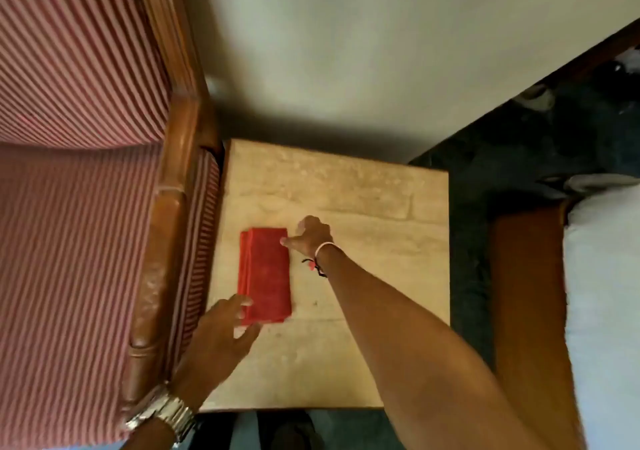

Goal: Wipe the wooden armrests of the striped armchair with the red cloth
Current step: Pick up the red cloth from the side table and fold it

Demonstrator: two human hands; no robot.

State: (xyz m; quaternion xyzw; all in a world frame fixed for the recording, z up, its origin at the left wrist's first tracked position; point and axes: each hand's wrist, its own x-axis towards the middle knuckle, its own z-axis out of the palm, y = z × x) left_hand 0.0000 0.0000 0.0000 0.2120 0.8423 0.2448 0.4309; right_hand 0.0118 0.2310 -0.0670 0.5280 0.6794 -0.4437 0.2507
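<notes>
A folded red cloth (266, 274) lies flat on a small wooden side table (363, 207). To its left stands the red-and-white striped armchair (69, 207) with its glossy wooden armrest (162, 259) running beside the table. My left hand (221, 328) hovers at the cloth's near left corner, fingers spread and touching its edge. My right hand (311, 236) rests at the cloth's far right corner, thumb on the edge. Neither hand has lifted the cloth.
A pale wall (346, 51) rises behind the table. Dark carpet (502, 158) runs to the right, where a bed with white bedding (606, 293) and a wooden frame (526, 293) stands close. The table sits tight against the armchair's side.
</notes>
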